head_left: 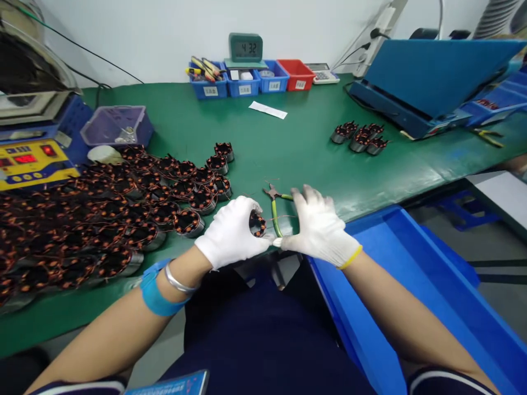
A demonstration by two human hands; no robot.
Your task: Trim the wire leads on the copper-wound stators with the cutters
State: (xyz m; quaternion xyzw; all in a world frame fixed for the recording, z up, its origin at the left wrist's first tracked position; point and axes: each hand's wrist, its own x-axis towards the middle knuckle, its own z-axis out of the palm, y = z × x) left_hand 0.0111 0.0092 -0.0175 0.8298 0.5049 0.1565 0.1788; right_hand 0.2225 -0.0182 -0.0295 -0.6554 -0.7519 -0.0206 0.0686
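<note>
Blue badge (171,385) nearest; wound core (257,224) within curled left hand (233,233).

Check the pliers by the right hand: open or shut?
Open: the pliers lie with their green handles spread apart, one running toward the right hand.

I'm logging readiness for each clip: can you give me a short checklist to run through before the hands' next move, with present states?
1. Coil held in the left hand: ok.
2. Right hand open, thumb and fingers spread: ok.
3. Both hands gloved: ok.
4. Pliers near the hands, lying on the green tabletop: ok.
5. Both plier handles fully uncovered: not ok; the right hand hides the end of one.
6. Thin wire beside the coil touching the right hand: cannot tell.
</note>
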